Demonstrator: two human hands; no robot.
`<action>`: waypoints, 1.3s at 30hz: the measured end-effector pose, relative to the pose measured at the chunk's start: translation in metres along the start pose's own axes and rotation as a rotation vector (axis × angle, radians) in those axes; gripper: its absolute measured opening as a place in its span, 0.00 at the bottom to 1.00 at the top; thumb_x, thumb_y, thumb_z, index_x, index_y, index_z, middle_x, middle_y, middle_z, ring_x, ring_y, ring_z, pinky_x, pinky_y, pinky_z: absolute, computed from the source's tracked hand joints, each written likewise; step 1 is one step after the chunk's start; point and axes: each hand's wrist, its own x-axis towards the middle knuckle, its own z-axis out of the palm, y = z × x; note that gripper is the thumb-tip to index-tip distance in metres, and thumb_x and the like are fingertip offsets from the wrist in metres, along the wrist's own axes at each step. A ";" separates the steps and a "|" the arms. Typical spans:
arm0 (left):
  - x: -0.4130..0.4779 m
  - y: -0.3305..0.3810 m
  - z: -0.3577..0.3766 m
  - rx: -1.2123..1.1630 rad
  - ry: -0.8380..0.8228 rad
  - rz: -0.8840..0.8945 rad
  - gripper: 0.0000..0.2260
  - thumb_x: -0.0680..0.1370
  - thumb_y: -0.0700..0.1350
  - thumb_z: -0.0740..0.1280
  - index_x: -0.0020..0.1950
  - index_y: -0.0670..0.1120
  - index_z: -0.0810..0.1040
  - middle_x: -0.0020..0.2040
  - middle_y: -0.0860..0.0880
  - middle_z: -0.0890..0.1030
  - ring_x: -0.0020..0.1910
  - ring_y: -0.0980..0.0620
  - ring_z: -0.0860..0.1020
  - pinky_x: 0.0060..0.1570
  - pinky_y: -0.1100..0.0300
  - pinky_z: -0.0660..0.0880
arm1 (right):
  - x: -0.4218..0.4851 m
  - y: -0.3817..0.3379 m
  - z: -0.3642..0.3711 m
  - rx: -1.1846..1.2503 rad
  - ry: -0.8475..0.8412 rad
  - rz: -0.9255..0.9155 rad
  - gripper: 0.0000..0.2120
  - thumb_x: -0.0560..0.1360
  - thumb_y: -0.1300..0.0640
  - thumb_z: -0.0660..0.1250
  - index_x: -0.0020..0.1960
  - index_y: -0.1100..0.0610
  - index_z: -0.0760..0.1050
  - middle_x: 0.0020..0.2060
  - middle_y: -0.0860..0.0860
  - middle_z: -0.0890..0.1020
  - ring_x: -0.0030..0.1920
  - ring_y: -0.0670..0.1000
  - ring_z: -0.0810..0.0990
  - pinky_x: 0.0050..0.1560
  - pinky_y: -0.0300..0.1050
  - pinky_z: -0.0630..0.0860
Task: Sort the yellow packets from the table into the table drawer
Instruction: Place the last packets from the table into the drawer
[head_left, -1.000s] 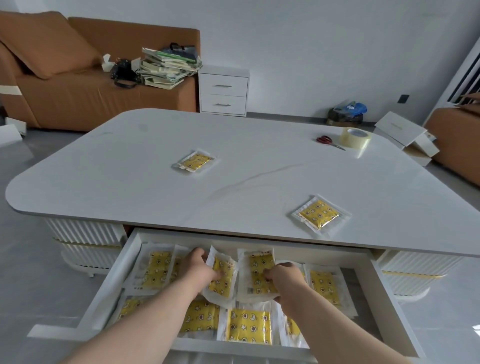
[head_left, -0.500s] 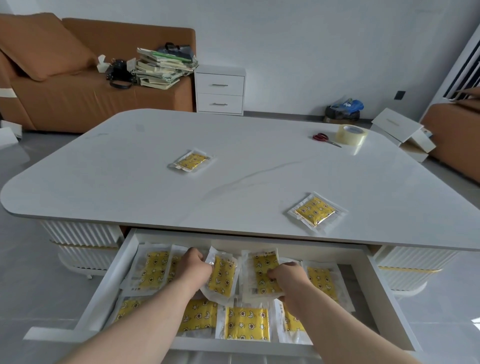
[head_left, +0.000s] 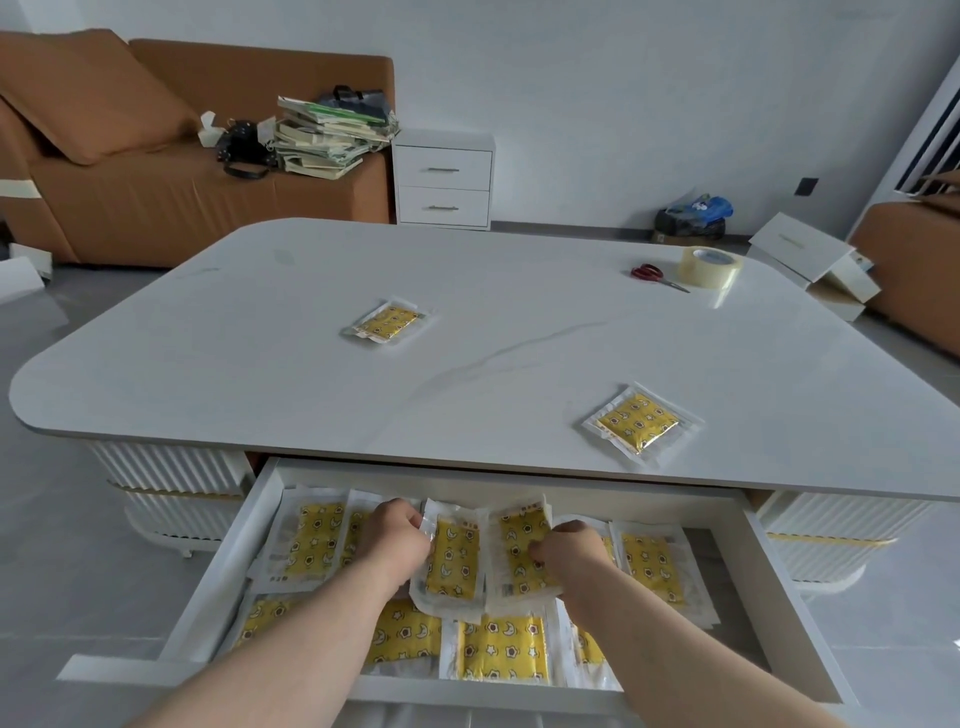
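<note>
The white table's drawer (head_left: 784, 597) is pulled out toward me and holds several yellow packets in clear wrappers. Inside it, my left hand (head_left: 393, 540) pinches the left edge of one packet (head_left: 453, 558), which stands tilted over the others. My right hand (head_left: 566, 545) grips a second packet (head_left: 519, 545) just to its right. Two more yellow packets lie on the white table top (head_left: 260, 364): one at mid-left (head_left: 387, 323) and one near the front right edge (head_left: 639, 422).
Red scissors (head_left: 655, 276) and a roll of clear tape (head_left: 710, 267) lie at the table's far right. Behind stand a brown sofa (head_left: 156, 208) with stacked books (head_left: 327, 137), and a white two-drawer cabinet (head_left: 443, 179). White boxes (head_left: 810, 260) sit on the floor at right.
Both hands have stayed in the drawer with their packets, which have shifted slightly closer together and more upright. The view has dipped a little.
</note>
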 end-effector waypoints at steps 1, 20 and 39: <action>0.001 -0.001 0.000 -0.024 -0.005 0.004 0.10 0.73 0.32 0.66 0.43 0.47 0.74 0.46 0.47 0.78 0.40 0.51 0.74 0.31 0.62 0.70 | 0.001 0.001 0.001 -0.018 0.016 -0.028 0.12 0.75 0.66 0.65 0.59 0.62 0.75 0.41 0.52 0.77 0.40 0.50 0.77 0.42 0.43 0.78; -0.004 0.002 -0.003 0.034 0.029 -0.038 0.08 0.74 0.34 0.65 0.51 0.43 0.76 0.44 0.48 0.76 0.40 0.52 0.73 0.30 0.63 0.67 | -0.002 -0.001 0.013 -0.413 0.126 -0.126 0.16 0.75 0.66 0.57 0.63 0.60 0.65 0.46 0.54 0.75 0.46 0.54 0.78 0.40 0.44 0.76; -0.014 0.001 -0.055 1.046 -0.382 0.842 0.40 0.75 0.60 0.65 0.80 0.51 0.48 0.81 0.50 0.48 0.79 0.50 0.48 0.74 0.54 0.43 | -0.008 0.003 -0.039 -1.462 -0.290 -0.916 0.37 0.75 0.39 0.63 0.79 0.47 0.54 0.80 0.49 0.52 0.79 0.53 0.52 0.77 0.52 0.53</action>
